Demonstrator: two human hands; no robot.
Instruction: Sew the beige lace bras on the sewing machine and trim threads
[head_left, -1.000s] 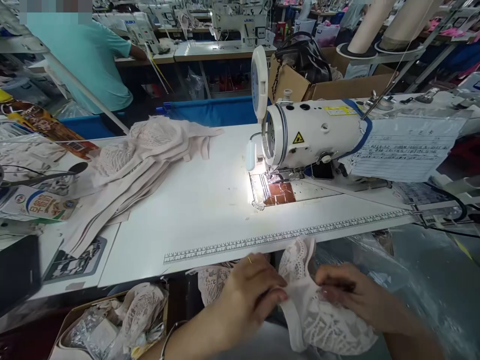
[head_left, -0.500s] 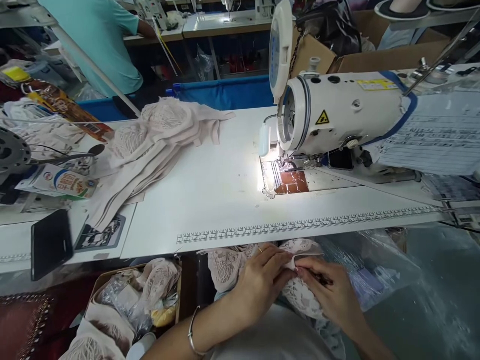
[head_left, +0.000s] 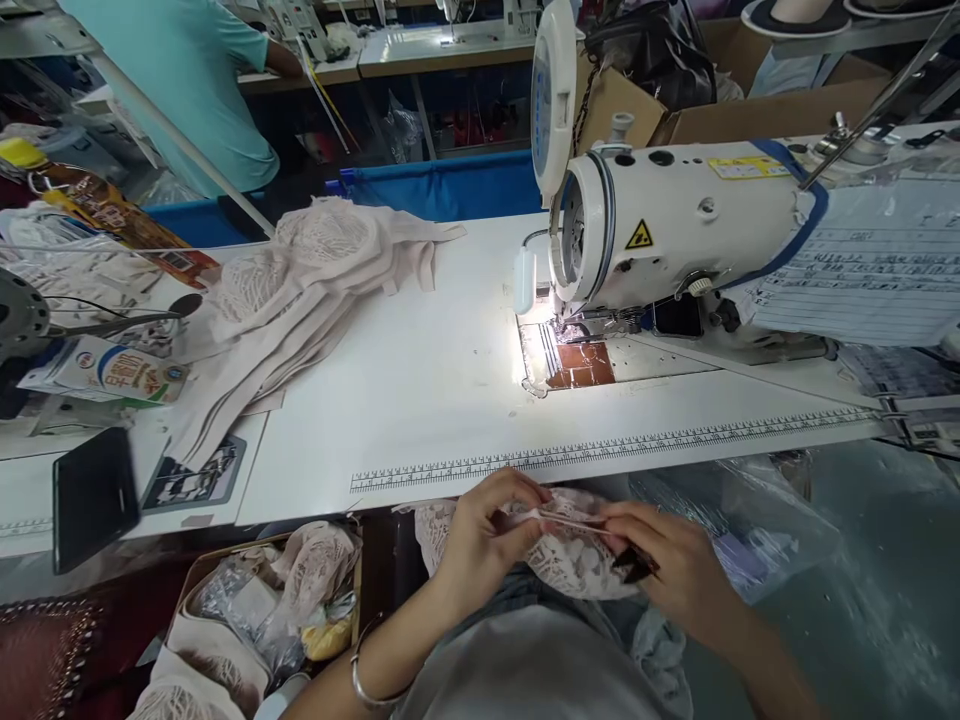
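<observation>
A pale pink lace bra (head_left: 581,568) lies over my lap, below the front edge of the sewing table. My left hand (head_left: 487,530) pinches its edge between thumb and fingers. Opposite it, my right hand (head_left: 675,565) grips the same edge, and a narrow strip of the fabric is stretched between the two. A small dark pointed tool (head_left: 636,566) sticks out from under my right fingers; most of it is hidden in the palm. Above my hands stands a white sewing machine (head_left: 675,225) with its needle area lit.
Stacked pink bras (head_left: 330,250) lie on the left of the white table (head_left: 420,390). Further left are a drink bottle (head_left: 112,215), a carton (head_left: 105,368) and a phone (head_left: 96,500). A box (head_left: 356,600) of lace pieces stands below. A person in teal (head_left: 180,90) sits beyond.
My hands have moved apart, my left to the left and slightly up, drawing the bra's edge out straight between them. The dark tool shows more clearly under my right hand.
</observation>
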